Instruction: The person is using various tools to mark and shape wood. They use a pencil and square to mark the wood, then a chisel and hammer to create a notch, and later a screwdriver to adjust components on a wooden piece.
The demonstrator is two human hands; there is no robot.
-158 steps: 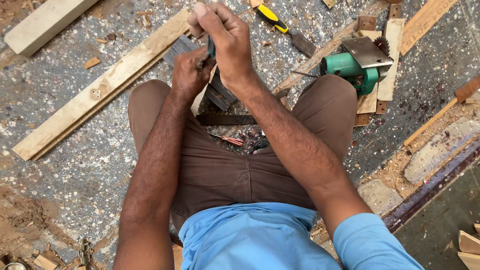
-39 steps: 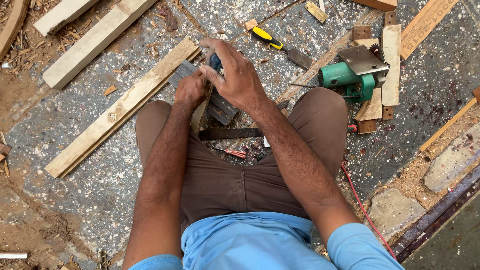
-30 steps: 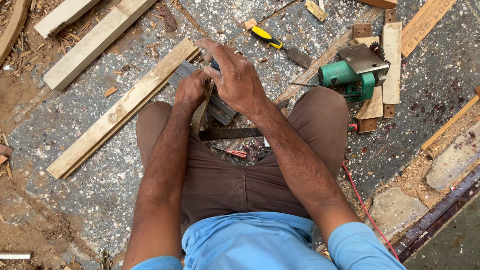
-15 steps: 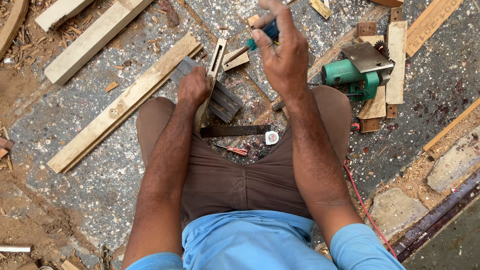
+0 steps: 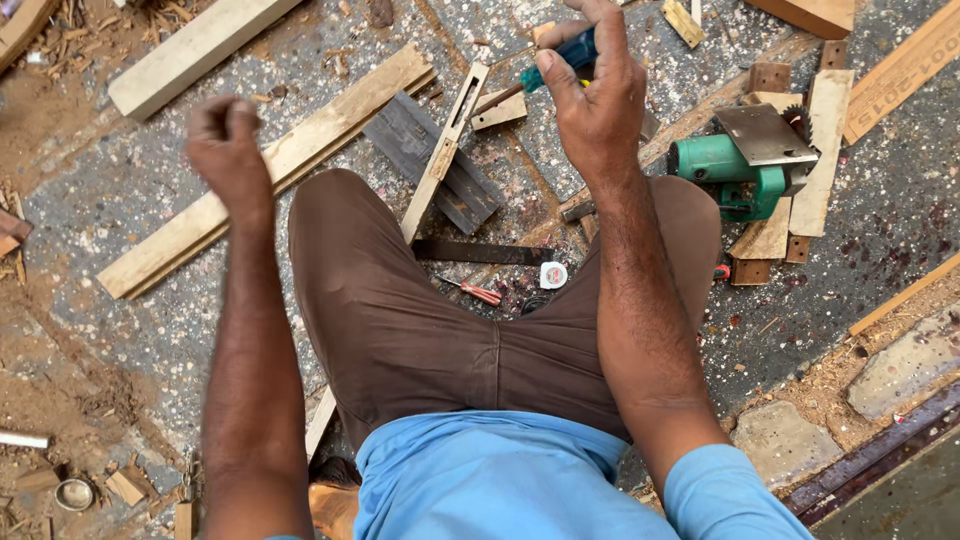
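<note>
Only the head view here: right hand (image 5: 598,95) is raised and wrapped around a blue-handled screwdriver (image 5: 560,60), fingers closed on the grip. Left hand (image 5: 228,140) is up in the air, curled into a loose fist with nothing in it. The slotted wooden strip (image 5: 445,150) lies untouched across the knee and a dark board (image 5: 430,160). Green power saw (image 5: 745,165) sits off to the right. My guess: mid-job, the strip isn't fastened to anything yet.
</note>
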